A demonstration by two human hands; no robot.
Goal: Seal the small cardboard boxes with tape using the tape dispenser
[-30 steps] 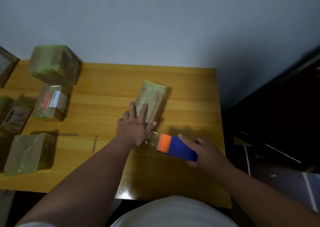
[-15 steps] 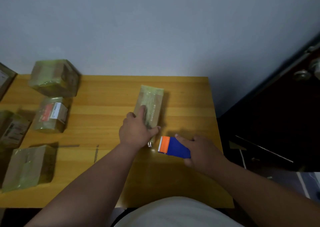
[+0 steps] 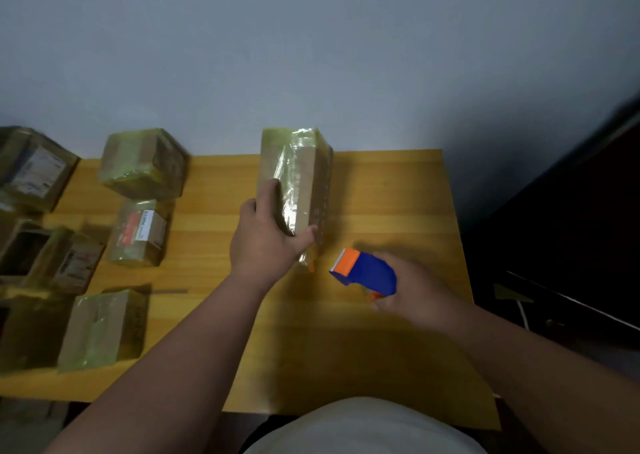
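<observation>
The person's left hand (image 3: 265, 237) grips the near end of a long, tape-wrapped brown cardboard box (image 3: 299, 180), thumb on the right side and fingers curled round the left side. The box is tilted, its far end raised toward the grey wall (image 3: 311, 55), above the middle of the yellow wooden table (image 3: 398, 211). A loose end of clear tape hangs from the near lower corner of the box, just beside the thumb. The right hand (image 3: 414, 294) holds a blue tape dispenser with an orange front end (image 3: 365, 272), fingers wrapped round its blue body; the dispenser sits near the box's lower end, apart from it, with the orange end pointing left toward the box. Other tape-wrapped cardboard boxes lie on the left part of the table: a cube-shaped box at the far edge (image 3: 145, 163), a small box with a red and white label (image 3: 140, 235) just in front of it, and a plain flat box near the front edge (image 3: 102, 329). Further labelled boxes (image 3: 34, 173) crowd the left margin, blurred. A dark cabinet (image 3: 571, 228) stands right of the table.
</observation>
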